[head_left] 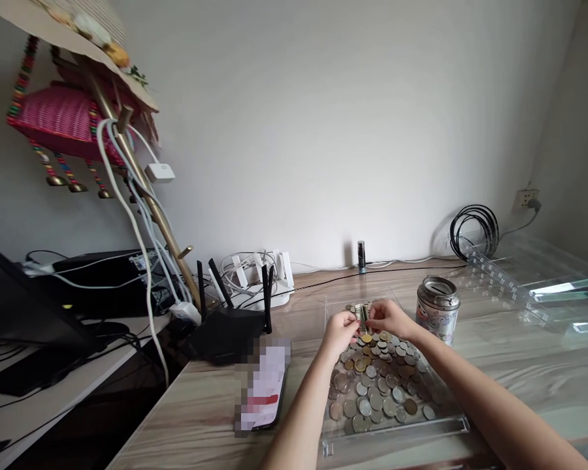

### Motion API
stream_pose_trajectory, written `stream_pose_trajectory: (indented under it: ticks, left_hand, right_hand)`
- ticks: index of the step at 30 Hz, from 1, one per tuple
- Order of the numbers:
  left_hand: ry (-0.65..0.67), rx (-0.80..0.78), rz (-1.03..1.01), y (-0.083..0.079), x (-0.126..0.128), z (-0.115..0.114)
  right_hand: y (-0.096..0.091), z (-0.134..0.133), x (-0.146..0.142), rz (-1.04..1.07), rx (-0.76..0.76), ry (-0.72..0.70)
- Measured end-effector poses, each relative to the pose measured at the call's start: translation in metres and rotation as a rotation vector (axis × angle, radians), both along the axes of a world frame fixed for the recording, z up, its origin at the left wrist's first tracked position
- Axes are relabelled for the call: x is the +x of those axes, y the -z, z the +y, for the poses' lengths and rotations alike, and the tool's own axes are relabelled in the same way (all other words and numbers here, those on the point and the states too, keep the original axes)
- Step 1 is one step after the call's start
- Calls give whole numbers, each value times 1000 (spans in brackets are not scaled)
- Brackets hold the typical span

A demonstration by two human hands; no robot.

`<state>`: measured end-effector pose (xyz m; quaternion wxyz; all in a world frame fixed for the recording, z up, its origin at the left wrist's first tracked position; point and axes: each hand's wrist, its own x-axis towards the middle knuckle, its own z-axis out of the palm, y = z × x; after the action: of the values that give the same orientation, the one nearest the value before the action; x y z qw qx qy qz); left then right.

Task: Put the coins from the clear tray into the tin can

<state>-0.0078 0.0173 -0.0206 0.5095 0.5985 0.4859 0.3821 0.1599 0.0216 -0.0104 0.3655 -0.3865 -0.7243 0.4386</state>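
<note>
A small folded banknote (361,316) is held upright between my two hands, above the far end of a clear plastic tray (396,431). My left hand (342,329) pinches its left side, and my right hand (388,318) pinches the right side. Many silver and gold coins (372,385) lie spread over the tray below my wrists. To the right of my right hand stands a round patterned tin (438,310) with a slot in its metal lid. The coins right under my fingers are partly hidden.
Left of the tray lies a phone (267,385). A black router (228,333) and white router (279,287) with cables stand behind it. A small dark bottle (361,256) is near the wall. Clear plastic panels (543,287) and a coiled black cable (474,232) occupy the right.
</note>
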Motion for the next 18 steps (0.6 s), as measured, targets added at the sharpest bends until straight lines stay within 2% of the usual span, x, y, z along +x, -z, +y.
stream_pose_trajectory:
  ticks: [2,5,8,14,18]
  left_hand:
    - [35,46,40,0,1,-1]
    - [144,67,78,-2,3,-5]
    - [231,58,69,-3,5,-8]
    - [159,11,-47,-3,3,-2]
    - [129,53,-55,-7,3,-4]
  right_hand:
    - [1,-5,3,23,30,-5]
    - [1,-7,5,62,60,79]
    - [3,-3,6,21,78,84]
    - [5,0,6,167,-56,41]
    - [5,-1,6,232,-112,20]
